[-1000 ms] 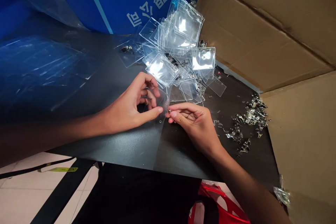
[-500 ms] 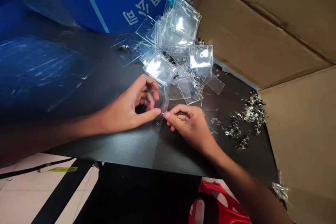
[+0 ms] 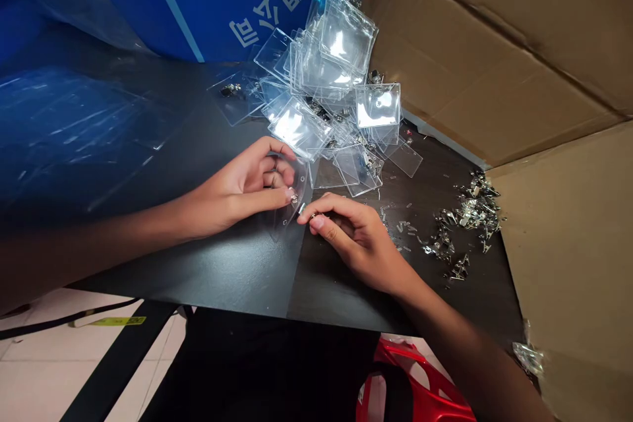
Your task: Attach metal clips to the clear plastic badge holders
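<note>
My left hand grips a transparent plastic badge holder by its edge, with the thumb on a small metal clip at the holder's slot. My right hand sits just right of the holder, its fingers curled and its fingertips almost touching the holder's edge. I see nothing in those fingers, though a small item could be hidden. Beyond both hands lies a heap of transparent badge holders with metal clips among them. Part of the held holder lies behind my left fingers.
Loose metal clips lie scattered on the black table at right. Cardboard flaps wall the right side, and a blue printed board stands behind. A plastic sheet lies at left. Below the table edge is a red plastic object.
The small metal clip has passed from my right fingertips to the holder's slot under my left thumb. The holder has tilted slightly, and my right hand has drawn back a little.
</note>
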Available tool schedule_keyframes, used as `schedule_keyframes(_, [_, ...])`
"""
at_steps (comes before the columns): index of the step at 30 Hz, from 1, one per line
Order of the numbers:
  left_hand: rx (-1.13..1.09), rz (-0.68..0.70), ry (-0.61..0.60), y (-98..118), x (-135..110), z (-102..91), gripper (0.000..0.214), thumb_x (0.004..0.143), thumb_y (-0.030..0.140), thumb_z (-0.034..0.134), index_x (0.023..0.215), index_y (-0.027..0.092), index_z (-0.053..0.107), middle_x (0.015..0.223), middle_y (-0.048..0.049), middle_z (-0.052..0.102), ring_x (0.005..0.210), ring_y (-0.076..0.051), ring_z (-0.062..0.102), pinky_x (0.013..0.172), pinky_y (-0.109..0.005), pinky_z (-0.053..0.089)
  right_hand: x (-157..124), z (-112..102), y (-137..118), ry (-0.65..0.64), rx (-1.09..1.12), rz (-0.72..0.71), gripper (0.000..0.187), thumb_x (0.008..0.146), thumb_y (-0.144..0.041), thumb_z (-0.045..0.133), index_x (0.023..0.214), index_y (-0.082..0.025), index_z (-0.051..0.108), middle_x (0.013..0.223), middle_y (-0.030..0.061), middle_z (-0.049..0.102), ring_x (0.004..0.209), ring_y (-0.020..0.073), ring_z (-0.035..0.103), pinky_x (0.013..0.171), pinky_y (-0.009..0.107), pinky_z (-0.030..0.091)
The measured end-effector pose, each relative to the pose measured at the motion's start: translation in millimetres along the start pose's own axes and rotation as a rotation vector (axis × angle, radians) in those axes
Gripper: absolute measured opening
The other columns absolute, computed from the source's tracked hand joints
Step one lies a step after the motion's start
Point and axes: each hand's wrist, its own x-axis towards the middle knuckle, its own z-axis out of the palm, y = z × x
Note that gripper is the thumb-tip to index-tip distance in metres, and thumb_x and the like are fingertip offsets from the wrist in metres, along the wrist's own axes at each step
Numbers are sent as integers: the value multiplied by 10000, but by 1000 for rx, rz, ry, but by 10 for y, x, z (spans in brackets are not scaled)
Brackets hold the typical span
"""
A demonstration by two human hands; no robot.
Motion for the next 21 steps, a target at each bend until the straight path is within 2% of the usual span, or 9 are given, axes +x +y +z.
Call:
schedule_keyframes(5, [-5,12,-94,-47,-9,34,473,915,259,878,1310,250,617,983,-11,615,814,-152,607,740,-292,556,-1,16,23,1,-14,-4,179,1122,-359,694,1061,-263,831,1003,35,773,878,186,670,813,354,514])
schedule_keyframes(12, [52,6,-87,35,11,87,572,865,243,915,1305,253,551,969,12,563,765,-127,529,719,-285,530,-16,66,30,82,180,255,310,970,-488,879,977,-203,758,859,29,777,658,128,654,643,298,546])
schedule_keyframes(21, [169,80,-52,-11,78,52,623,796,211,920,1260,260,507,942,40,538,752,-126,457,689,-280,434,-5,95,30,74,280,192,216,921,-351,933,964,-207,777,865,12,779,688,115,641,665,274,562])
